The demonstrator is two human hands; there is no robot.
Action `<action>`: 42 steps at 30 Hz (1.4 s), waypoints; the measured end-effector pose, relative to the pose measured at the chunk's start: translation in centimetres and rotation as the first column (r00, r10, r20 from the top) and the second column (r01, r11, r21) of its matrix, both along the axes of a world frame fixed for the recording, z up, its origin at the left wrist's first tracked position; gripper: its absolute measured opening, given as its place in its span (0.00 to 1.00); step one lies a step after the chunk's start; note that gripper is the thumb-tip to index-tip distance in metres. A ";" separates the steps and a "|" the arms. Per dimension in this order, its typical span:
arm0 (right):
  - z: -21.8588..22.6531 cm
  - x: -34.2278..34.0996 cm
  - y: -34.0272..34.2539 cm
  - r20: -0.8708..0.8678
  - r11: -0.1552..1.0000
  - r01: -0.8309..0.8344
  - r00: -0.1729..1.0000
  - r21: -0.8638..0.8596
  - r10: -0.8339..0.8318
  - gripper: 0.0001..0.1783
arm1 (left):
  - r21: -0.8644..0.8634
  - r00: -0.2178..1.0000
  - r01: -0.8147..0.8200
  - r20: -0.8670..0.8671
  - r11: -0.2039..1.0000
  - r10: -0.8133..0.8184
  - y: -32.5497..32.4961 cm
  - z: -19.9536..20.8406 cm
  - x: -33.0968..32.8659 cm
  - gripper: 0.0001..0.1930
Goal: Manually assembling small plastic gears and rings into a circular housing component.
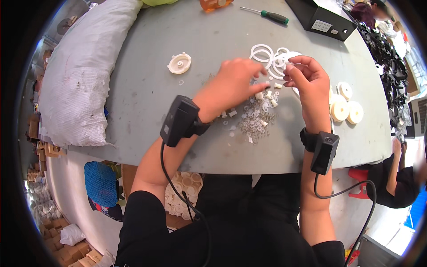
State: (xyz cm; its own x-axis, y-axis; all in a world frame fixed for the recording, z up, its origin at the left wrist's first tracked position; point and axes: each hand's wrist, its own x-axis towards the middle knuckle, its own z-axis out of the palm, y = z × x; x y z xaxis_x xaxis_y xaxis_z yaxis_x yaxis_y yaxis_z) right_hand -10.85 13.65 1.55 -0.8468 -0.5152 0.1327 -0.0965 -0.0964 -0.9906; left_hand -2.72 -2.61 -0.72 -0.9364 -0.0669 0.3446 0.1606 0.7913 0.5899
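Note:
My left hand (235, 85) hovers over small loose parts, slightly blurred, with thumb and forefinger apart and nothing visible between them. Beneath and beside it lies a pile of small clear rings and thin metal springs (254, 122), with a few short cream plastic sleeves (278, 85) among them. To the right, my right hand (311, 82) is raised with its thumb and fingertips pinched together; whatever they hold is too small to name. Just behind its fingers are several white rings (261, 52), partly hidden by the hand. Cream discs with centre holes (340, 110) are grouped right of my right wrist.
A round cream cap (179, 63) lies left of my left hand. A big white woven sack (84, 75) fills the table's left side. At the back are a green-handled screwdriver (272, 17), an orange object (215, 4) and a black box (327, 20). Another person (393, 178) sits at right.

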 end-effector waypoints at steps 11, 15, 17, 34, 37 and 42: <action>0.5 0.0 0.4 0.071 0.997 -0.068 0.995 0.021 0.066 0.12 | 0.190 0.997 -0.068 0.044 0.979 0.060 0.8 0.4 -0.1 0.06; 0.8 -0.4 1.0 0.164 0.990 -0.132 0.977 -0.058 0.140 0.12 | 0.457 0.999 0.004 -0.031 0.889 0.012 0.5 1.5 -0.1 0.08; 1.0 -0.2 1.2 0.226 0.962 -0.239 0.938 -0.133 0.264 0.12 | 0.571 0.998 0.057 -0.054 0.819 -0.031 0.5 1.4 -0.1 0.08; 0.8 -0.4 2.0 0.212 0.885 -0.439 0.861 -0.151 0.463 0.12 | 0.698 0.955 0.250 -0.064 0.671 -0.290 0.6 2.8 0.9 0.14; 0.9 -0.6 2.2 0.139 0.885 -0.439 0.877 -0.155 0.459 0.11 | 0.644 0.943 0.273 -0.034 0.714 -0.330 0.8 2.8 0.7 0.15; 1.8 -3.3 6.3 0.029 0.939 -0.125 0.990 -0.321 0.141 0.10 | 0.407 0.986 0.123 -0.150 0.905 -0.067 1.7 2.4 -0.1 0.14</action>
State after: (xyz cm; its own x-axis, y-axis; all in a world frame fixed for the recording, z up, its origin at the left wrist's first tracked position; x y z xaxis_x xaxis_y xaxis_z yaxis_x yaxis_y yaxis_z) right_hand -14.19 19.95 3.30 -0.7833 -0.5619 0.2660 -0.0114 -0.4148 -0.9098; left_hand -2.83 -0.93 1.67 -0.8944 -0.1428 0.4240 0.3199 0.4582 0.8293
